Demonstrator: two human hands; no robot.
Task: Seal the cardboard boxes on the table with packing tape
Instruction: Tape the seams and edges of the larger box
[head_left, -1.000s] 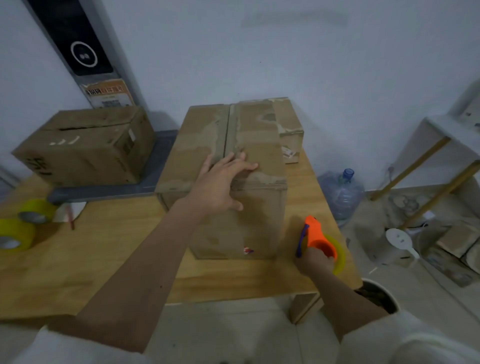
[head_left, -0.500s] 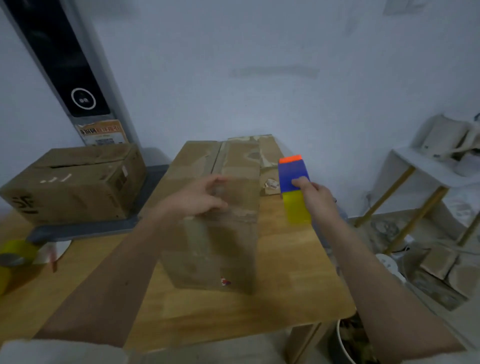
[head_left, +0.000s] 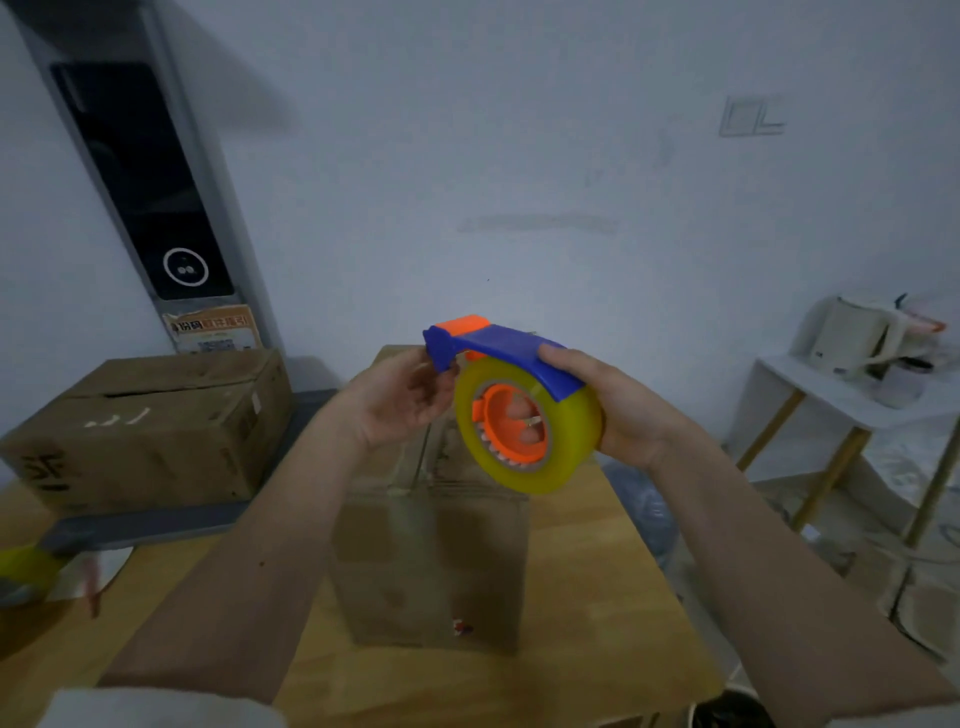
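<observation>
While my right hand (head_left: 631, 410) clamps the tape dispenser (head_left: 519, 410) mid-frame, my left hand (head_left: 402, 397) pinches its front — next, I judge, freeing the tape end for the box (head_left: 431, 561) below.

Setting: your home room used for packing. Evidence: wooden table (head_left: 597, 597) with boxes (head_left: 145, 426), white wall, light switch (head_left: 750, 115), kettle (head_left: 847, 335) on side table (head_left: 810, 389).

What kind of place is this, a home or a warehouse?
Probably a home room used for packing: an electric kettle on a small white side table, a wall switch, and cardboard boxes on a wooden table.
</observation>
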